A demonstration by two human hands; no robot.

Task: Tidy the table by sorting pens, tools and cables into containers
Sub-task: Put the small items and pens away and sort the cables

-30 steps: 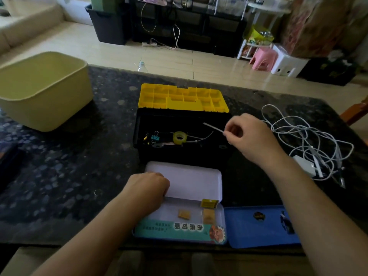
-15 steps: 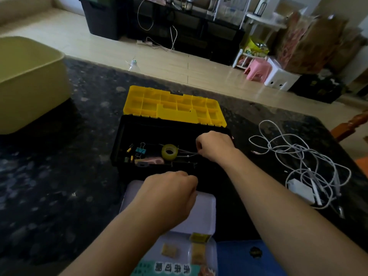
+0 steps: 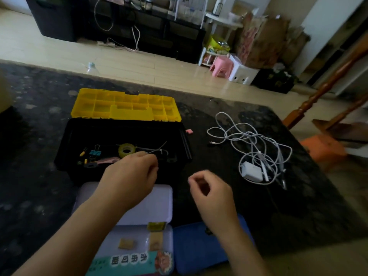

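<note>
The dark counter (image 3: 39, 196) carries one black toolbox (image 3: 65, 156), standing open with its one yellow divided lid (image 3: 123, 104) thrown back. To its right, well apart, lies one tangle of white cable (image 3: 254, 140) with one white charger block (image 3: 251, 171) in it, unsorted. Nearest the person are two flat cases: one white tin (image 3: 159, 204), open, and one blue case (image 3: 191, 251) touching its right side.

The left hand (image 3: 131, 180) hangs over the toolbox's near wall, fingers curled down; whether its grip has anything in it I cannot tell. The right hand (image 3: 211, 194) hovers over the counter between toolbox and cable, its grip loosely curled and empty.

The small-tools step looks to be in hand. The next move probably calls for the right hand to gather the cable, a loose heap that needs bunching.

Inside the toolbox: one tape roll (image 3: 126, 150) and one blue binder clip (image 3: 95, 152). Inside the tin: three small yellowish squares (image 3: 125, 244).
</note>
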